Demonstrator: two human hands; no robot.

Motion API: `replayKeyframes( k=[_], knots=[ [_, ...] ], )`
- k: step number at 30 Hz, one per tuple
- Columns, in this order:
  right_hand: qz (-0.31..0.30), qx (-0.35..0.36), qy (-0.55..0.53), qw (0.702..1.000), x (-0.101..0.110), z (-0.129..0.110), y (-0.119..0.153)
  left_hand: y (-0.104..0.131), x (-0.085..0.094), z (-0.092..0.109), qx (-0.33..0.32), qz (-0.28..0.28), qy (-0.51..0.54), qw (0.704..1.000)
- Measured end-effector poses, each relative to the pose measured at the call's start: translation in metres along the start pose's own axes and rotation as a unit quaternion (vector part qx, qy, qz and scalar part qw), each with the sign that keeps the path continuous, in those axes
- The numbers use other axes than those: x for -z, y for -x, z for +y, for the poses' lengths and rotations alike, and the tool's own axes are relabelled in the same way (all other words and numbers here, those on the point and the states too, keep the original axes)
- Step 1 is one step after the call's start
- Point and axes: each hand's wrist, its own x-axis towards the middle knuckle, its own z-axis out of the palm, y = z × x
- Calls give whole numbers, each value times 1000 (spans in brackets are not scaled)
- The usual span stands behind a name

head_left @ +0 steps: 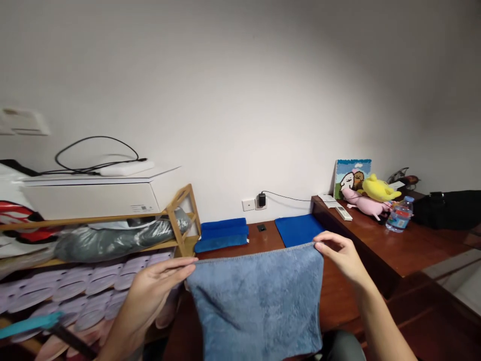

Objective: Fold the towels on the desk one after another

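Observation:
A grey-blue towel (pixel 259 303) hangs spread out in front of me, its stitched upper edge stretched between my two hands. My left hand (pixel 158 283) pinches the upper left corner between thumb and fingers. At the upper right corner, my right hand (pixel 340 255) pinches the cloth the same way. Behind the towel, on the brown wooden desk (pixel 263 235), lie a stack of folded blue cloths (pixel 223 234) at the left and a flat bright blue cloth (pixel 298 229) at the right. The towel's lower left part runs out of the picture.
To the left stands a wooden rack (pixel 182 220) with a white box (pixel 97 198) and rows of lilac slippers (pixel 105 278). On the raised right surface are a water bottle (pixel 400 215), plush toys (pixel 379 189), a remote (pixel 343 213) and a black bag (pixel 447 208). A charger (pixel 262 200) sits in the wall socket.

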Motion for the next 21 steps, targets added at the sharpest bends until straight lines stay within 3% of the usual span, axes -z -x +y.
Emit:
replayKeyframes(
  k=[3, 6, 9, 11, 16, 19, 21],
  knots=[
    [-1, -67, 4, 998, -13, 66, -26, -37, -29, -50, 77, -109, 38, 990],
    [-28, -137, 19, 990, -46, 155, -53, -70, -70, -118, 102, -155, -7, 983],
    [-33, -190, 92, 977, -85, 233, -67, -87, -107, -185, 114, -149, -67, 980],
    [-29, -205, 127, 970, -109, 271, -69, -92, -125, -221, 115, -130, -114, 978],
    [-22, -205, 191, 960, -141, 327, -73, -106, -148, -276, 90, -90, -223, 966],
    [-19, -190, 221, 956, -149, 338, -76, -109, -154, -286, 41, -76, -266, 960],
    [-8, -173, 238, 956, -155, 333, -66, -97, -156, -285, 2, -72, -282, 957]
  ],
)
